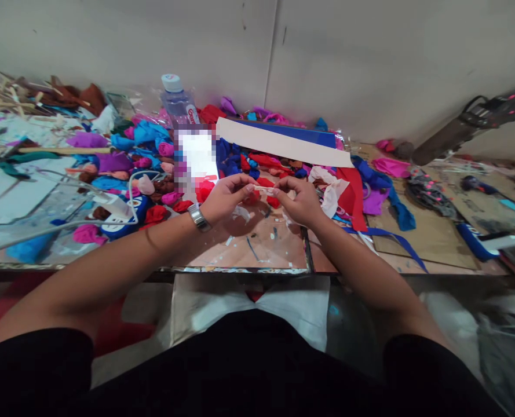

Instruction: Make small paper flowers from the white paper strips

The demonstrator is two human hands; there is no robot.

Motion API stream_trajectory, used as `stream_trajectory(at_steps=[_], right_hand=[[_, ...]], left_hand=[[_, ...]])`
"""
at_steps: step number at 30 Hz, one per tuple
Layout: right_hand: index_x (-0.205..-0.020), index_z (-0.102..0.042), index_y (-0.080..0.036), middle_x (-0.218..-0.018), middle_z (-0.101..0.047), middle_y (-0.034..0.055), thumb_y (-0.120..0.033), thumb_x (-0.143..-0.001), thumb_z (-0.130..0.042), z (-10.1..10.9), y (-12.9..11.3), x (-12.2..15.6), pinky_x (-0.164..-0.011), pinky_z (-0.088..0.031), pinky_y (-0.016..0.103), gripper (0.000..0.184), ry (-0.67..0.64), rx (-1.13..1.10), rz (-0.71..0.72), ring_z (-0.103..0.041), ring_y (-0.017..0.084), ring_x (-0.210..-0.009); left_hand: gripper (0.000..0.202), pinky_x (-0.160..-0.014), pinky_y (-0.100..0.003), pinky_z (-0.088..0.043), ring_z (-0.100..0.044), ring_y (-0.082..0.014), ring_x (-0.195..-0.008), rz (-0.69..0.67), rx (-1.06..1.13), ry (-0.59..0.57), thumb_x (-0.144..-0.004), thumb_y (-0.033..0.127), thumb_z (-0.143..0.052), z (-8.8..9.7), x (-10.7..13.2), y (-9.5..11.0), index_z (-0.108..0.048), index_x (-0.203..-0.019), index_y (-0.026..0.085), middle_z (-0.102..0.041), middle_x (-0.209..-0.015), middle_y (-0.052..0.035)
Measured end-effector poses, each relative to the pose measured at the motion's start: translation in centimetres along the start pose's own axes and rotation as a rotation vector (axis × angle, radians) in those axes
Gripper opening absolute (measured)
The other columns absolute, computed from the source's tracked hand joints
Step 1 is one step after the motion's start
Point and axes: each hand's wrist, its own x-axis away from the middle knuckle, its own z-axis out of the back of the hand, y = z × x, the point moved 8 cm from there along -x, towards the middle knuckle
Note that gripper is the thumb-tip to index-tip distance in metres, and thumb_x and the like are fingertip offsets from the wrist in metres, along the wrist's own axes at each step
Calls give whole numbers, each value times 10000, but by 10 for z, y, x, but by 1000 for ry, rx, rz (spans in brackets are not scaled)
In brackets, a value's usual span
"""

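My left hand [227,198], with a metal watch on the wrist, pinches one end of a small cream strip [264,188]. The other end sits between the thumb and fingers of my right hand [301,201]. It looks like thin, twisted cloth or paper; I cannot tell which. Both hands are over the worktable, close together. Crumpled white material [330,190] lies beyond my right hand. Red pieces [273,201] lie below and behind the strip. A long, flat cream sheet [283,143] rests on the pile past my hands.
A plastic bottle [179,104] with a white cap stands at the back, behind a bright, blurred-out screen [197,156]. Colourful crumpled pieces [148,136] cover the left side. A white cable [61,227] crosses there. Cardboard [431,246] and a dark pole-like object [452,136] are at right.
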Motion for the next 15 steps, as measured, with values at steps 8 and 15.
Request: stream_trajectory(at_steps=[8, 15], right_hand=[[-1034, -786, -205, -1002, -828, 50, -408, -939, -679, -5, -5, 3, -846, -564, 336, 249, -46, 40, 102, -742, 217, -894], [-1009, -777, -239, -965, -827, 46, -554, -919, -751, -7, -19, 9, -835, -582, 350, 329, -47, 51, 155, -761, 212, -851]], left_hand=[[419, -757, -288, -582, -716, -167, -859, -10, -33, -42, -827, 533, -860, -5, 2, 4, -741, -996, 169, -772, -993, -80], [431, -814, -320, -592, -730, -181, -885, -18, -71, -60, -804, 531, -882, -10, 7, 7, -764, -992, 162, -786, -1034, -96]])
